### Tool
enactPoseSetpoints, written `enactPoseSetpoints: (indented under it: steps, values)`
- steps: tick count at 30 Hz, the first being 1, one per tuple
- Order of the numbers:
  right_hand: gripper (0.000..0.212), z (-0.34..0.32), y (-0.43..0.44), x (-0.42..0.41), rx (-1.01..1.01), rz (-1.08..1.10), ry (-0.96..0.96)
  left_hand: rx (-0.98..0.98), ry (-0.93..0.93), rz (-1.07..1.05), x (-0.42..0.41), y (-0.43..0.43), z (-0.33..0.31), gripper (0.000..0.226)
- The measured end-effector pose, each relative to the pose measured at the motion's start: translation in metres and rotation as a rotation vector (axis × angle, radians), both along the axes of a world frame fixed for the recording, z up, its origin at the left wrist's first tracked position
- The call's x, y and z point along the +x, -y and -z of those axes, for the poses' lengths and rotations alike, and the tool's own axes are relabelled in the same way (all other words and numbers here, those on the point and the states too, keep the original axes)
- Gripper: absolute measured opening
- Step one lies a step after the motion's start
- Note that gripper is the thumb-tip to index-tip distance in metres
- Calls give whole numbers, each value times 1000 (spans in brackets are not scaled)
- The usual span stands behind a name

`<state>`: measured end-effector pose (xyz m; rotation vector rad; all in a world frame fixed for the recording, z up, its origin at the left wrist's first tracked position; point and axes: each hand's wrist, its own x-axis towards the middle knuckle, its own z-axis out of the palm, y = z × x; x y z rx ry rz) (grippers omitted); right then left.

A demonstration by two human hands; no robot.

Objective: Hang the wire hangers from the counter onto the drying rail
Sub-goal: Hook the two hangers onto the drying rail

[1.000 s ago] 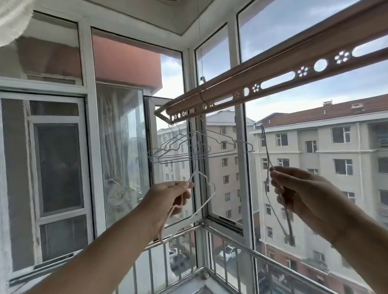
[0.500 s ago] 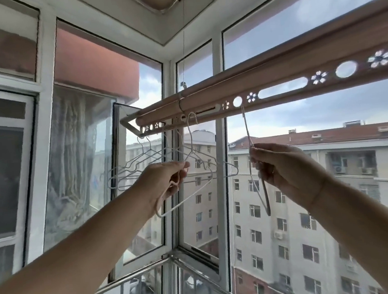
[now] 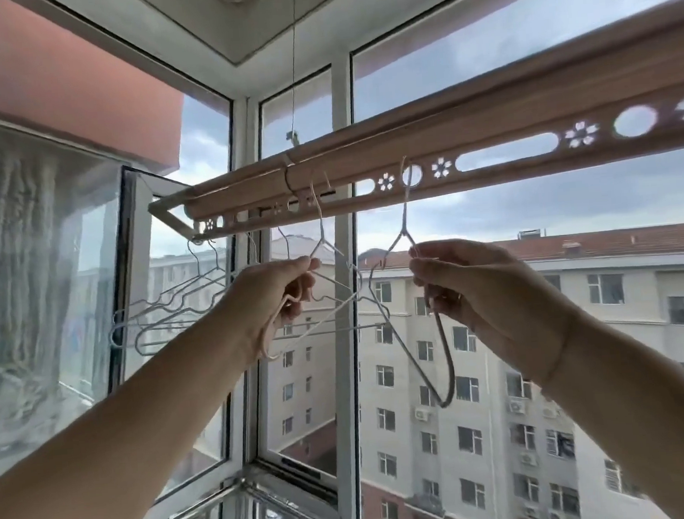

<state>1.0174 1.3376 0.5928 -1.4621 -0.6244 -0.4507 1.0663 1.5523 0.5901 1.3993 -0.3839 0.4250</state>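
Hangers, wire, below the drying rail [image 3: 485, 125]: my right hand [image 3: 487, 301] pinches the first hanger [image 3: 403, 217], hook at the rail's round hole; my left hand [image 3: 270, 302] grips the second hanger [image 3: 321, 224], hook touching the rail. Hung hangers [image 3: 172, 309] under its far end.

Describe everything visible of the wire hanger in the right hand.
The thin pale-grey metal wire hanger is turned nearly edge-on, so it looks narrow. Its hook reaches a round hole in the tan perforated drying rail; whether it is seated is unclear. Just below the twisted neck the right hand pinches its wires, and its lower bend dangles free.
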Motion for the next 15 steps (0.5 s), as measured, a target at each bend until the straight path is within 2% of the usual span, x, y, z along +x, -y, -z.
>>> enactPoseSetpoints:
  steps: [10, 15]
  values:
    - [24, -15, -8, 8, 15, 191, -30, 26, -19, 122, 31, 1, -12, 20]
    - [9, -16, -8, 15, 10, 229, -88, 43, -25, 135, 41, 3, -13, 21]
